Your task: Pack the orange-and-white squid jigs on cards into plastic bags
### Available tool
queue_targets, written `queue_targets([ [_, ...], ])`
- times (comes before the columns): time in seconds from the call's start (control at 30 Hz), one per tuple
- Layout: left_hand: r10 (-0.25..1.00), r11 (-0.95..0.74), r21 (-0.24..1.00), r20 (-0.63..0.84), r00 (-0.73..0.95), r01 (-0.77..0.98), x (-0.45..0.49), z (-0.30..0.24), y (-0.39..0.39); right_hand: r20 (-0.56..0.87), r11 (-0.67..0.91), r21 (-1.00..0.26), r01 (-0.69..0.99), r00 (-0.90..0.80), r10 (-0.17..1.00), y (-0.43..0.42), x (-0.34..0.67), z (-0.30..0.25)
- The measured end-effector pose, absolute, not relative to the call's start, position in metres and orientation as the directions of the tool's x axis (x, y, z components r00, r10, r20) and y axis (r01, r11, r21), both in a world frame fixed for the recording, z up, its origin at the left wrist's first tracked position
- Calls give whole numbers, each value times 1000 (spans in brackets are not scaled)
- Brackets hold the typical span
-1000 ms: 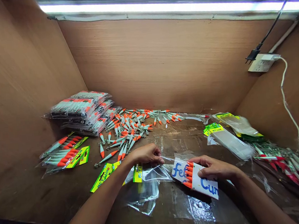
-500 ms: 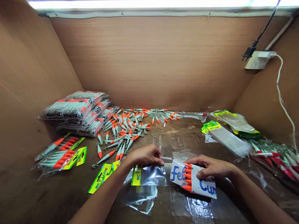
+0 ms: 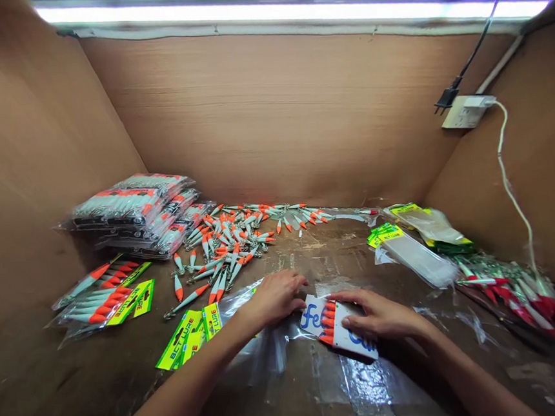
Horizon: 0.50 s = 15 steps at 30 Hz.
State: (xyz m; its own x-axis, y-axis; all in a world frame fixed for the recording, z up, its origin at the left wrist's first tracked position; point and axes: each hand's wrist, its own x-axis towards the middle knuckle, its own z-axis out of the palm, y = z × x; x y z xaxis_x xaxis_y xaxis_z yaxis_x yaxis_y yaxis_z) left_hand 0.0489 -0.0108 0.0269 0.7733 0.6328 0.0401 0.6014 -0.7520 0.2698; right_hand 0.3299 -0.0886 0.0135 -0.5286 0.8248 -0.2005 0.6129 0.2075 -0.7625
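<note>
My right hand (image 3: 377, 316) grips a white card (image 3: 312, 314) with blue handwriting, thumb on top. Several lures lie in the folded card, their orange tips (image 3: 328, 323) pointing left. My left hand (image 3: 278, 296) has its fingers bent and holds a clear plastic bag (image 3: 275, 347) at the end facing the card. The left edge of the card is right at the bag's mouth; whether it has entered cannot be made out. The left forearm hides much of the bag. Yellow-green BCT LURE bag headers (image 3: 181, 339) lie left of that forearm.
Loose orange-and-white squid lures (image 3: 231, 238) are heaped at the back. Stacked packs of lures (image 3: 126, 205) stand at the left, with filled bags (image 3: 99, 304) in front. At the right lie flat clear bags (image 3: 418, 257) and red-and-white lures (image 3: 518, 290). A white cable (image 3: 505, 169) hangs there.
My right hand has brought the card and lures left, up to the bag. My left hand has opened out somewhat over the bag's mouth. The view has shifted slightly.
</note>
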Motion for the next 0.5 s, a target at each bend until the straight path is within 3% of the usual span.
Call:
queue_targets([
  [0.1, 637, -732, 302, -12, 771, 610, 46, 26, -28, -143, 273, -662, 698, -475, 868, -92, 332, 14],
  [0.27, 665, -693, 379, 11, 746, 612, 52, 25, -34, -284, 271, -541, 796, -476, 832, -100, 341, 22],
  [0.4, 546, -704, 487, -95, 832, 518, 79, 24, -12, -282, 313, -546, 778, -522, 805, -105, 338, 24],
  [0.5, 478, -701, 496, -206, 854, 512, 99, 23, 5, -256, 325, -568, 756, -537, 803, -105, 335, 25],
])
